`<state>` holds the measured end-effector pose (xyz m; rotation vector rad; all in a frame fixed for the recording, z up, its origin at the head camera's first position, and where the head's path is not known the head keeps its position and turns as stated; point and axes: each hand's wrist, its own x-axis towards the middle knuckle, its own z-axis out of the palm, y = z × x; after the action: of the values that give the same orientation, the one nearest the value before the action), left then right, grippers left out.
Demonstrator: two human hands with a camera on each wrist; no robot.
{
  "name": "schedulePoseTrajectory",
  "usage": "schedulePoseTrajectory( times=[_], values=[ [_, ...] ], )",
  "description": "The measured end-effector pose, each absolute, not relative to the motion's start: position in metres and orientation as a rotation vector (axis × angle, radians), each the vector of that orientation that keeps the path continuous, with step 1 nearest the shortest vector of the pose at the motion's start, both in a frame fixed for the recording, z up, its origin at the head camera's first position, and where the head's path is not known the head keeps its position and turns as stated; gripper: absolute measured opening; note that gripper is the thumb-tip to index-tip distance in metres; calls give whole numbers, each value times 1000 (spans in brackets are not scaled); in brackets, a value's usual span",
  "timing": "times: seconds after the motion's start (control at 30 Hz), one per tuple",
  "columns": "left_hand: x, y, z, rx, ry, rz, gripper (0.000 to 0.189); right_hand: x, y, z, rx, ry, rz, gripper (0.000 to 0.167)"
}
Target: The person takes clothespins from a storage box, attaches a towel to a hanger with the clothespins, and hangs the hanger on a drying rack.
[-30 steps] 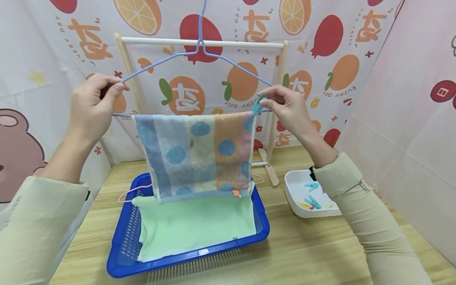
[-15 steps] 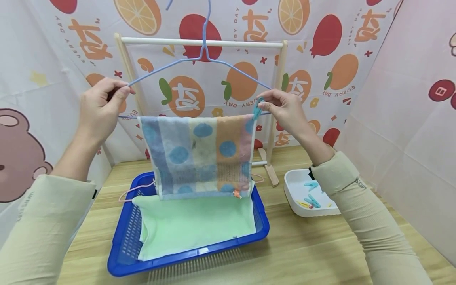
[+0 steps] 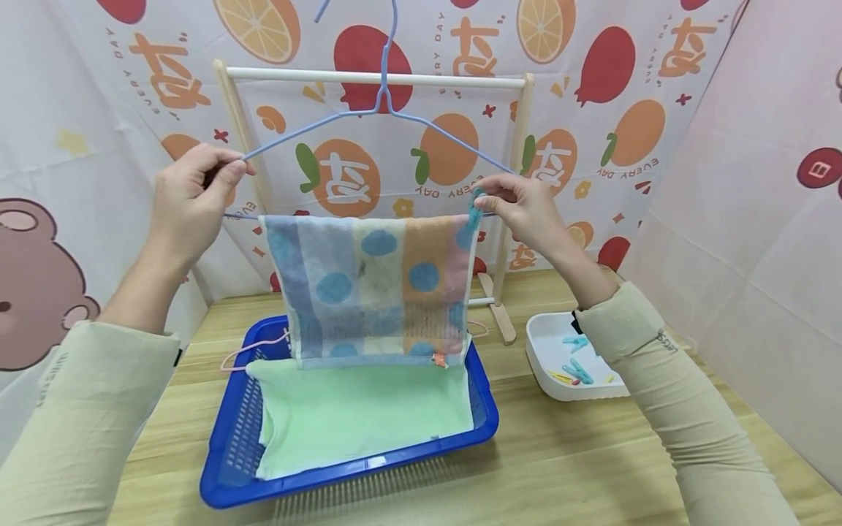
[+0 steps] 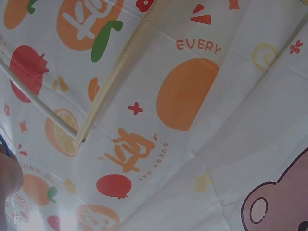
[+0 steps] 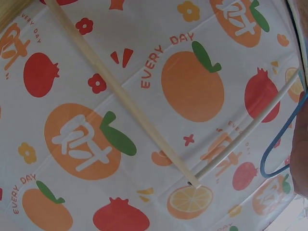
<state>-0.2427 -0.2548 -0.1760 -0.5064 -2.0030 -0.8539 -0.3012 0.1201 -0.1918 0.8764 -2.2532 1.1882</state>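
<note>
My left hand (image 3: 194, 201) pinches the left shoulder of a blue wire clothes hanger (image 3: 316, 126) and holds it up. A small towel (image 3: 375, 288) with coloured stripes and blue dots hangs folded over the hanger's bottom bar. At the towel's top right corner, my right hand (image 3: 522, 208) pinches a teal clothespin (image 3: 475, 210), its lower end over the cloth and bar. In the right wrist view the rounded end of the hanger (image 5: 269, 166) shows beside part of the right hand (image 5: 299, 154). Only an edge of the left hand (image 4: 10, 175) appears in the left wrist view.
Below the towel, a blue basket (image 3: 220, 438) holds a light green towel (image 3: 368, 416) and a pink hanger (image 3: 253, 349). A white tray (image 3: 542, 365) with several clothespins (image 3: 577, 371) stands at right. Behind is a wooden rack (image 3: 520, 131) with a white rail (image 3: 447, 80).
The hanger and towel have shifted slightly right and down, the left hand moving right with them. The hanger's hook has turned somewhat. The right hand has lowered a little, still pinching the clothespin.
</note>
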Motion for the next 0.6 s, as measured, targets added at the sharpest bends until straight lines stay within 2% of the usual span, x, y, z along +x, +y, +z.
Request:
schedulePoseTrajectory(
  times=[0.23,0.6],
  values=[
    [-244,-257,-180,-499,-2011,-863,22,-303,120,-196,912,-2299,1145,22],
    [-245,-258,-186,-490,-2023,-862,23,-303,122,-197,808,-2387,1204,40]
  ],
)
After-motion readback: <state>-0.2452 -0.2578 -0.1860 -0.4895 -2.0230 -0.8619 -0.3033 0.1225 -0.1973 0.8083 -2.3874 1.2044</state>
